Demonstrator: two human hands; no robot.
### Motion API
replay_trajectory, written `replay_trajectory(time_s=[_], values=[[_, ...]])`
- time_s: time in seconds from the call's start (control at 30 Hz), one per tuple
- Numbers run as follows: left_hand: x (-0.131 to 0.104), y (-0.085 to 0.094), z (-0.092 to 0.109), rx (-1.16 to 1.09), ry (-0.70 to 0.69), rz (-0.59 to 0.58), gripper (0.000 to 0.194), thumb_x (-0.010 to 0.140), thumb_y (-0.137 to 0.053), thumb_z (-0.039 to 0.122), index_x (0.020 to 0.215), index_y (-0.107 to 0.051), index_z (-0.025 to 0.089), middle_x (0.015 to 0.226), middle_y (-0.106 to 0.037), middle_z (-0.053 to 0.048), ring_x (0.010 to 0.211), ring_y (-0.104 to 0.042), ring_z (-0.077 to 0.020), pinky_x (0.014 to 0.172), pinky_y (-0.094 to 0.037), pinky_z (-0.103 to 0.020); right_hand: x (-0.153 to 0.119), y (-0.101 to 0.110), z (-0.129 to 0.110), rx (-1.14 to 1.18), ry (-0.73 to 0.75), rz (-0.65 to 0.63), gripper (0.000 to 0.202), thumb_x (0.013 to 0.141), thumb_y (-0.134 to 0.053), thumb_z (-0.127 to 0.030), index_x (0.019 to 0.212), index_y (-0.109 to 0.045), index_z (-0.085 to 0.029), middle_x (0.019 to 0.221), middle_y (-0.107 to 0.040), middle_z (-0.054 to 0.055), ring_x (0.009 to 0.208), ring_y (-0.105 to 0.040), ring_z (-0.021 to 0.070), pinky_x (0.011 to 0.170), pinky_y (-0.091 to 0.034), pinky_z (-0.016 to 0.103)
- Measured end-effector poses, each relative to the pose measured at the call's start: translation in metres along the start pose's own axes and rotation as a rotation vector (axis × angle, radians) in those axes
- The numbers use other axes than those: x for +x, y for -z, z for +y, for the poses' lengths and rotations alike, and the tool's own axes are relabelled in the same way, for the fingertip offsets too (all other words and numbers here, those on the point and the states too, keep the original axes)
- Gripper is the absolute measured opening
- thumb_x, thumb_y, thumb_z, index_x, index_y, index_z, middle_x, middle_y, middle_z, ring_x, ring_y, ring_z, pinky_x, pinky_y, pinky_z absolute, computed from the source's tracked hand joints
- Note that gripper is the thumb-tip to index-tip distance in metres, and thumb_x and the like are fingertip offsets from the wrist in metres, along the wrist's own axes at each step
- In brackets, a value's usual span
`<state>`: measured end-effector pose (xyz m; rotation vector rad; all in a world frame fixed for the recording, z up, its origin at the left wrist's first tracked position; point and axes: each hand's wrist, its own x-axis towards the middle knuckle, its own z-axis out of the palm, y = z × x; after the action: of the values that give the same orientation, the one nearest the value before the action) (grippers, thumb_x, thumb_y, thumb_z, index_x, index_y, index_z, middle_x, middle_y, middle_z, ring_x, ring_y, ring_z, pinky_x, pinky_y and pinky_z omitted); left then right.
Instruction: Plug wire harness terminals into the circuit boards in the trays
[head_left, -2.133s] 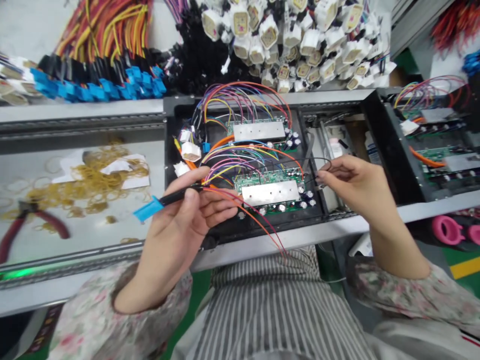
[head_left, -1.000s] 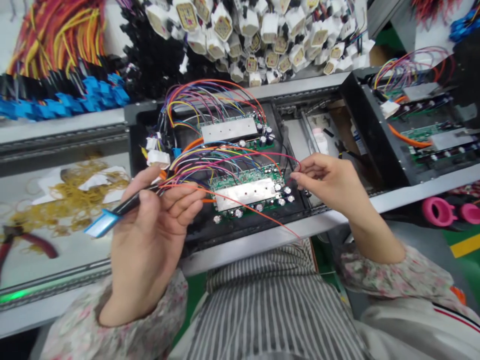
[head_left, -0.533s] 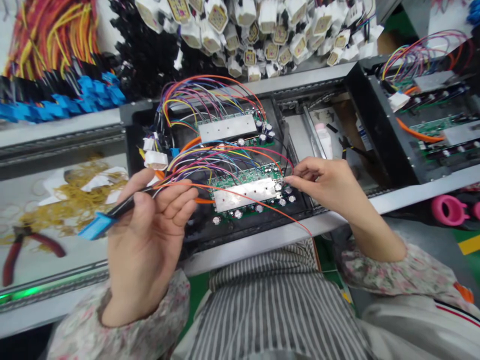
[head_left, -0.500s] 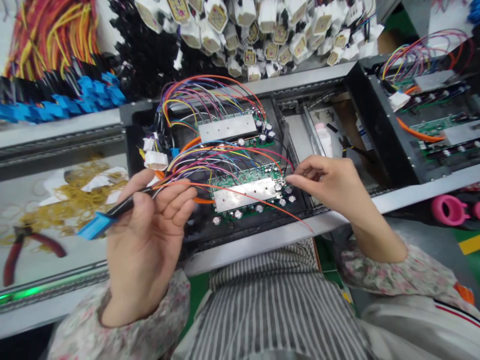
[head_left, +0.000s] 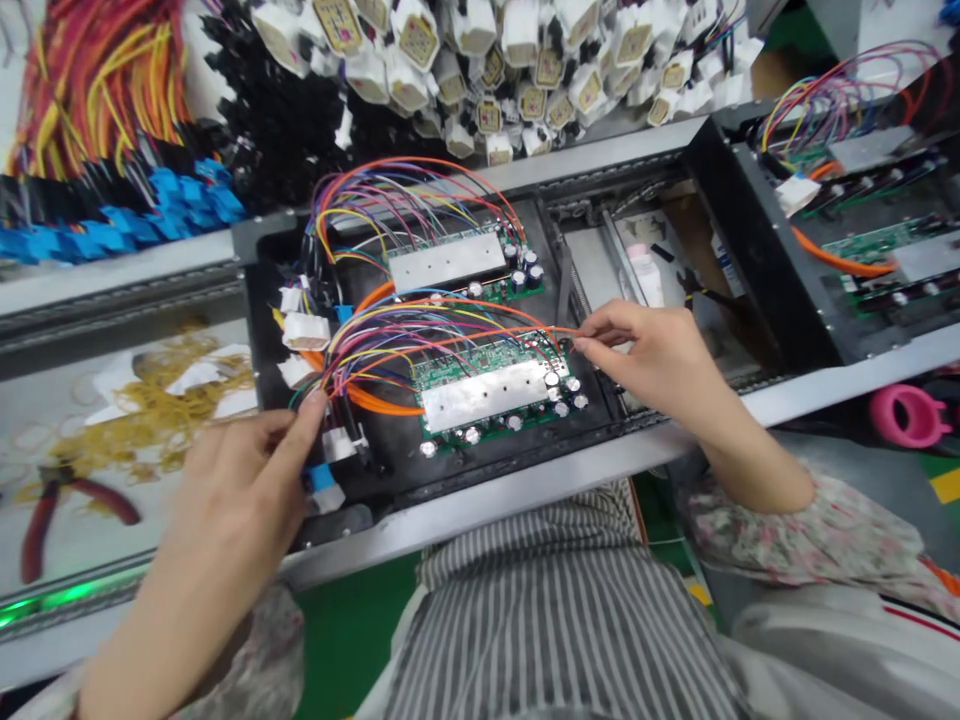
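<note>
My right hand [head_left: 637,350] pinches the free end of an orange wire [head_left: 517,330], just above the right end of the near circuit board [head_left: 427,372]. My left hand [head_left: 251,470] is closed at the left end of the coloured wire bundle [head_left: 341,370], with thumb and fingertip together on the wires. Below its fingers lie a blue connector [head_left: 322,478] and a white connector [head_left: 340,443]. A silver metal plate [head_left: 487,395] covers part of the near board, with several round capacitors [head_left: 515,423] beside it. Both hands are over the black tray [head_left: 390,470].
A second wired board [head_left: 450,262] lies behind. Red-handled cutters [head_left: 45,520] and yellow rubber bands [head_left: 150,420] are at left. White connectors [head_left: 525,40] and blue connectors [head_left: 127,225] hang behind. At right are a bottle [head_left: 645,275], pliers [head_left: 697,290] and another black tray [head_left: 810,290].
My left hand has put down the blue connector in the tray and turned palm down onto the wires. My right hand now holds the orange wire's end, which hung loose over the near edge before.
</note>
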<state>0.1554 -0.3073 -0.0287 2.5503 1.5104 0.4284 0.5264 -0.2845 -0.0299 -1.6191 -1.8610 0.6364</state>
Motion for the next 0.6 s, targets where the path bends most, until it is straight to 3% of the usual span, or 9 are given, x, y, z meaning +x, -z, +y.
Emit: replay_trajectory(time_s=[0.1, 0.17, 0.23, 0.3, 0.4, 0.5, 0.6], values=[[-0.005, 0.007, 0.009, 0.228, -0.185, -0.066, 0.077, 0.082, -0.042, 0.016, 0.154, -0.016, 0.026, 0.099, -0.059, -0.017, 0.082, -0.052, -0.0358, 0.071, -0.046, -0.051, 0.0, -0.003, 0.002, -0.021, 0.011, -0.012, 0.007, 0.081, -0.061, -0.018, 0.076, -0.066, -0.018, 0.071, -0.071, 0.0, 0.065, -0.066, 0.0128, 0.061, -0.046, 0.023], [-0.011, 0.007, 0.017, 0.196, -0.141, -0.012, 0.075, 0.085, -0.045, 0.022, 0.155, -0.018, 0.024, 0.11, -0.059, -0.021, 0.091, -0.055, -0.04, 0.074, -0.047, -0.056, 0.0, -0.004, 0.003, -0.045, 0.018, -0.002, 0.007, 0.082, -0.061, -0.019, 0.077, -0.066, -0.018, 0.07, -0.071, 0.0, 0.063, -0.065, 0.0122, 0.06, -0.045, 0.023], [-0.017, 0.002, 0.026, 0.108, -0.065, 0.035, 0.077, 0.084, -0.053, 0.031, 0.154, -0.023, 0.024, 0.13, -0.053, -0.022, 0.108, -0.054, -0.0448, 0.087, -0.045, -0.062, 0.0, -0.006, 0.004, -0.07, 0.033, 0.004, 0.008, 0.082, -0.061, -0.019, 0.076, -0.067, -0.018, 0.07, -0.071, 0.001, 0.061, -0.063, 0.0119, 0.059, -0.044, 0.023], [-0.023, -0.005, 0.033, 0.037, -0.041, 0.06, 0.087, 0.08, -0.063, 0.037, 0.154, -0.022, 0.022, 0.15, -0.038, -0.019, 0.129, -0.042, -0.0468, 0.103, -0.036, -0.065, 0.0, -0.007, 0.004, -0.081, 0.033, -0.011, 0.009, 0.082, -0.061, -0.019, 0.076, -0.068, -0.019, 0.07, -0.071, 0.001, 0.06, -0.064, 0.013, 0.058, -0.045, 0.024], [-0.03, -0.013, 0.035, -0.017, -0.05, 0.09, 0.096, 0.076, -0.07, 0.034, 0.155, -0.016, 0.023, 0.161, -0.021, -0.011, 0.142, -0.028, -0.0429, 0.114, -0.027, -0.062, -0.003, -0.002, 0.004, -0.063, -0.003, -0.034, 0.009, 0.08, -0.064, -0.02, 0.085, -0.072, -0.021, 0.08, -0.075, 0.002, 0.071, -0.07, 0.0168, 0.067, -0.051, 0.027], [-0.034, -0.015, 0.035, -0.063, -0.014, 0.126, 0.094, 0.077, -0.067, 0.033, 0.155, -0.015, 0.027, 0.163, -0.017, -0.005, 0.144, -0.025, -0.0422, 0.115, -0.024, -0.064, -0.011, 0.016, 0.009, -0.056, -0.071, 0.082, 0.021, 0.08, -0.067, -0.025, 0.099, -0.072, -0.02, 0.093, -0.076, 0.008, 0.081, -0.072, 0.0196, 0.078, -0.055, 0.03], [-0.033, -0.018, 0.043, -0.092, 0.008, 0.127, 0.097, 0.077, -0.068, 0.038, 0.155, -0.011, 0.031, 0.163, -0.014, -0.006, 0.145, -0.021, -0.0435, 0.116, -0.02, -0.067, -0.017, 0.042, 0.025, -0.116, -0.168, 0.294, 0.024, 0.081, -0.065, -0.03, 0.097, -0.073, -0.015, 0.093, -0.075, 0.016, 0.078, -0.071, 0.0222, 0.076, -0.054, 0.034]])
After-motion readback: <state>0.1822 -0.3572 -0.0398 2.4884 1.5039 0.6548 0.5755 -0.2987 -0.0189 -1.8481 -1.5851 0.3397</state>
